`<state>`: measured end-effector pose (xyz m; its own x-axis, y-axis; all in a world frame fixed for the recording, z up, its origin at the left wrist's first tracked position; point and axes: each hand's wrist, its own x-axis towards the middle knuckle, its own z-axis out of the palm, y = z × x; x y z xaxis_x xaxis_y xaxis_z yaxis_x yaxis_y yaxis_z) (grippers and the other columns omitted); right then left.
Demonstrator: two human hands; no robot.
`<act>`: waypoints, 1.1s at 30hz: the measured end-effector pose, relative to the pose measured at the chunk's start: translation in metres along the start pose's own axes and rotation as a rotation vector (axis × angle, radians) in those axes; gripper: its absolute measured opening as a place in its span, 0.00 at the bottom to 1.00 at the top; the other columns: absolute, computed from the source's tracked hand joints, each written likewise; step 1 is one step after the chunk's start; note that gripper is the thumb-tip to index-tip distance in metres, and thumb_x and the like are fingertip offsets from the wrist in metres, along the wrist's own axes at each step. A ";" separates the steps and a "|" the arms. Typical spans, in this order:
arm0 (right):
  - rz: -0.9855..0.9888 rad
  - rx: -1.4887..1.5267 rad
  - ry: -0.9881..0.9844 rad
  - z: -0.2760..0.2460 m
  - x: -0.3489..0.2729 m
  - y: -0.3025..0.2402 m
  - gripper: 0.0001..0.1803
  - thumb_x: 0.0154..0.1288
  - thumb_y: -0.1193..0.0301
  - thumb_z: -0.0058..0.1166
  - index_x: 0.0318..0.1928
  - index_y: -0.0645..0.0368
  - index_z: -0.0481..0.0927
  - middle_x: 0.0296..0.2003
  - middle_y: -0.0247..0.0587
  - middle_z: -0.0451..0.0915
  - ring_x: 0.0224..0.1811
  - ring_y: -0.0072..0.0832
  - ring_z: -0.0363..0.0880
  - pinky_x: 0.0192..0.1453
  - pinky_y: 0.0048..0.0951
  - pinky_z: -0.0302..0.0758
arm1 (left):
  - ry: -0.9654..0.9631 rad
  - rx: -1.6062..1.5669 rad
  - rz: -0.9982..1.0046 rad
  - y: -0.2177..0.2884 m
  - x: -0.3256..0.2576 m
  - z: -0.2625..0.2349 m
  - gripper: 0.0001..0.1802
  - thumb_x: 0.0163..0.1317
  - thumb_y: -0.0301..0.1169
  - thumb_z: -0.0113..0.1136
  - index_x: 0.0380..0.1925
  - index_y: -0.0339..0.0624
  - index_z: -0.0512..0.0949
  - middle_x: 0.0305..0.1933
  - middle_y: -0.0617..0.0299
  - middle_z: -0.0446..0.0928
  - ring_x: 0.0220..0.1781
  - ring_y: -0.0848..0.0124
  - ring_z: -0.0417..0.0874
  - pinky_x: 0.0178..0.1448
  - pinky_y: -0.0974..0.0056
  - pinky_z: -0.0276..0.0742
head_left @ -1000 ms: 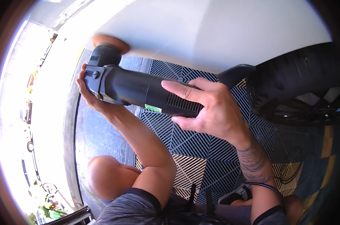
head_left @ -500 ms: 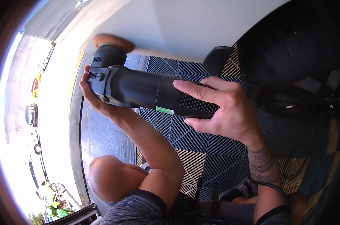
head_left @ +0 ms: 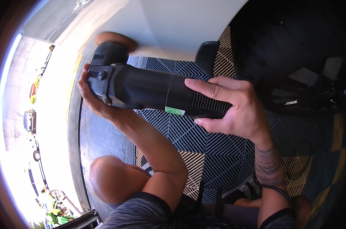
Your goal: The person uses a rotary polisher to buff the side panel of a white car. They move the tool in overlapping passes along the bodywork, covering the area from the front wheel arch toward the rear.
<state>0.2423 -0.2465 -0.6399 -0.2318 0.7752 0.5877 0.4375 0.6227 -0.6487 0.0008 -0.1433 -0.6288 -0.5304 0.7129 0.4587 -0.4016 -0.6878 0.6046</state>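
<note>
Moved: the black, cylindrical plastic polisher (head_left: 150,89) has shifted rightward along the white car panel (head_left: 188,23). My left hand (head_left: 92,97) cups its head; my right hand (head_left: 234,107) grips its handle; orange pad (head_left: 115,38) against the panel.

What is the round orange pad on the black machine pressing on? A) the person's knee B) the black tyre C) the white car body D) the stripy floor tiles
C: the orange pad at the head of the black polisher lies flat against the white car panel, well above the floor tiles.
</note>
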 end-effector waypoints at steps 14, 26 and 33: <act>0.035 -0.018 -0.029 0.001 -0.001 -0.007 0.38 0.43 0.71 0.73 0.61 0.47 0.80 0.31 0.42 0.83 0.28 0.29 0.82 0.34 0.28 0.83 | -0.011 0.019 -0.013 0.002 0.001 -0.003 0.20 0.69 0.46 0.55 0.46 0.41 0.78 0.46 0.50 0.81 0.43 0.56 0.86 0.47 0.51 0.87; 0.012 -0.039 -0.022 0.001 -0.002 -0.012 0.38 0.43 0.70 0.73 0.61 0.46 0.80 0.33 0.41 0.84 0.29 0.28 0.82 0.35 0.28 0.83 | -0.024 0.045 0.056 0.007 0.002 -0.007 0.23 0.70 0.44 0.50 0.48 0.31 0.77 0.54 0.45 0.78 0.55 0.57 0.81 0.58 0.51 0.82; -0.010 -0.051 -0.029 0.002 -0.002 -0.017 0.39 0.44 0.69 0.73 0.62 0.46 0.79 0.33 0.42 0.84 0.29 0.28 0.83 0.36 0.28 0.84 | -0.014 0.020 0.030 0.018 0.001 -0.007 0.24 0.69 0.44 0.51 0.48 0.30 0.77 0.53 0.45 0.78 0.54 0.56 0.81 0.57 0.52 0.82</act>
<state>0.2337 -0.2585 -0.6309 -0.2614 0.7721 0.5793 0.4788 0.6248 -0.6167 -0.0122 -0.1558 -0.6214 -0.5310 0.6942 0.4859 -0.3708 -0.7060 0.6034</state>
